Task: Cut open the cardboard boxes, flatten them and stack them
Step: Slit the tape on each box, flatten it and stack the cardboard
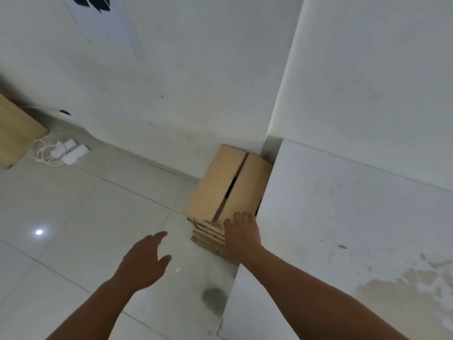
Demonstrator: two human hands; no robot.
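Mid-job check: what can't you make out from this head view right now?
Head view, the stack of flattened cardboard: sheet count unclear; the right hand covers its near corner, the white ledge hides its right side.
The cardboard at the left edge: cut off by the frame; box or flat sheet, cannot tell.
The dark shapes on the wall: cut off by the top edge.

The right hand (241, 235) covers the near corner of the cardboard stack (208, 238), and the white ledge (343, 204) at 3 o'clock hides its right side from us. At 9 o'clock we see a wooden panel (14, 133) cut by the frame edge, and at 12 o'clock dark shapes (95, 2) likewise. The white plugs and cable (61, 150) are too small to identify; the grey floor smudge (214, 299) at 6 o'clock is blurred.
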